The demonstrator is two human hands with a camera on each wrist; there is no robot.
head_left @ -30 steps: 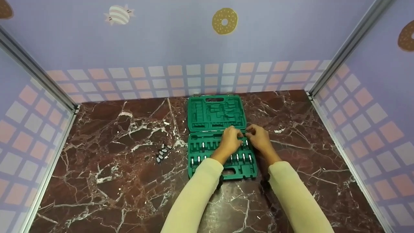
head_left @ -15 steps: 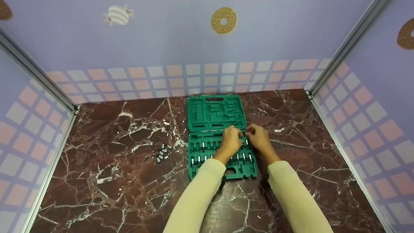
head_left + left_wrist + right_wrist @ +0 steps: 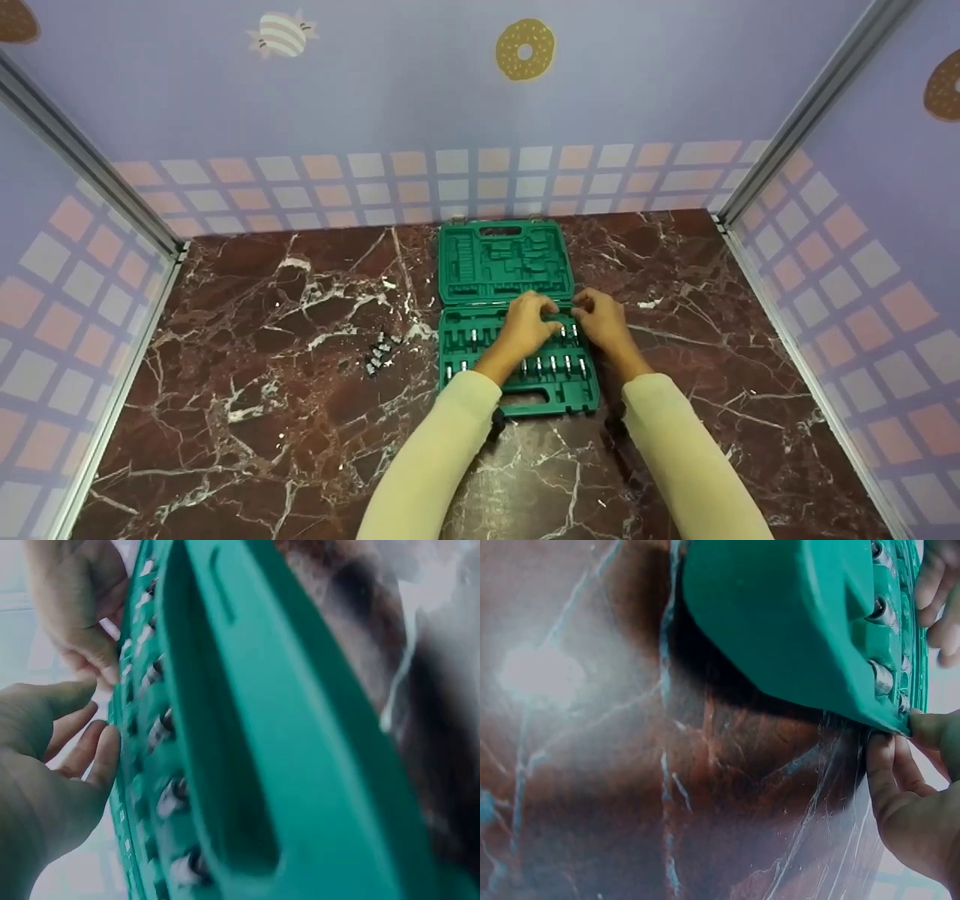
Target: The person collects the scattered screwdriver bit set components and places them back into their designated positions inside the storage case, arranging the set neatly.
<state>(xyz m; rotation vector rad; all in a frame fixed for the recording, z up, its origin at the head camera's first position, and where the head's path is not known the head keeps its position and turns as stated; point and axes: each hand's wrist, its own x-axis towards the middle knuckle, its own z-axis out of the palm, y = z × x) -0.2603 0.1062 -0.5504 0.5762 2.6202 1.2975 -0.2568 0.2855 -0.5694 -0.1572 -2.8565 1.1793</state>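
Note:
A green plastic socket case (image 3: 506,281) lies unfolded on the table, its molded lid half toward the back wall. Silver sockets (image 3: 568,365) stand in rows in the near half. Over the upper row hovers my left hand (image 3: 525,326); in the left wrist view its thumb and fingers (image 3: 103,754) are parted, with nothing visible between them. My right hand (image 3: 604,322) is at the case's right side, near the hinge. In the right wrist view its thumb and fingers pinch the case's edge (image 3: 840,701). My left forearm hides some lower slots.
Several small dark and silver pieces (image 3: 379,352) lie in a loose cluster left of the case. The marbled table (image 3: 247,450) is enclosed by patterned panels (image 3: 337,112) at the back and both sides.
My left hand has shifted slightly left, its thumb and fingers farther apart, and a socket in the upper row now shows beside it. The right hand stays at the case's edge.

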